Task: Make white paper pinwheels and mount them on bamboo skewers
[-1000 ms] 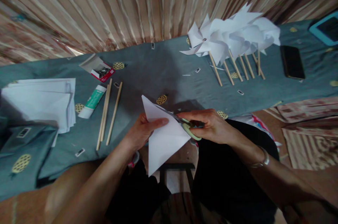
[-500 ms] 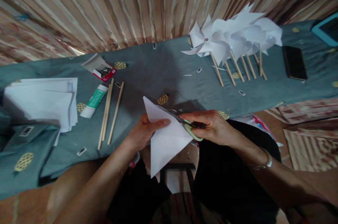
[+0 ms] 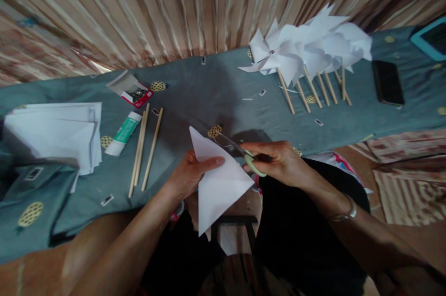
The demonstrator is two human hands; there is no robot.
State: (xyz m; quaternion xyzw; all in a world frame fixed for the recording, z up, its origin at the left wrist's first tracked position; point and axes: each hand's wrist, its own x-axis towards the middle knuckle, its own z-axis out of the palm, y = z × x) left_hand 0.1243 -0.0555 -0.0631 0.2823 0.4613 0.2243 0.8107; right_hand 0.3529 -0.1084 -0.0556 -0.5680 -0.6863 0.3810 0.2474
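Observation:
My left hand (image 3: pixel 195 170) pinches a folded white sheet of paper (image 3: pixel 223 184), thumb on top, over my lap at the table's near edge. The sheet has a triangular outline with a visible crease. In my right hand (image 3: pixel 282 161) is a pair of scissors (image 3: pixel 251 162) with pale green handles. Their blades point up and left, just beyond the sheet's upper right edge, and look closed. A thin curled paper strip lies by the blade tips.
On the cloth-covered table (image 3: pixel 195 96) lie a paper stack (image 3: pixel 52 133), a glue stick (image 3: pixel 123 133), wooden sticks (image 3: pixel 152 149) and a small open box (image 3: pixel 134 91) of metal pieces. Several paper pinwheels (image 3: pixel 313 45), a phone (image 3: pixel 388 82) and a tablet (image 3: pixel 432 38) are at right.
The scissors have moved up off the paper's edge, so their blades now show apart from it. My left hand and the sheet have stayed nearly still.

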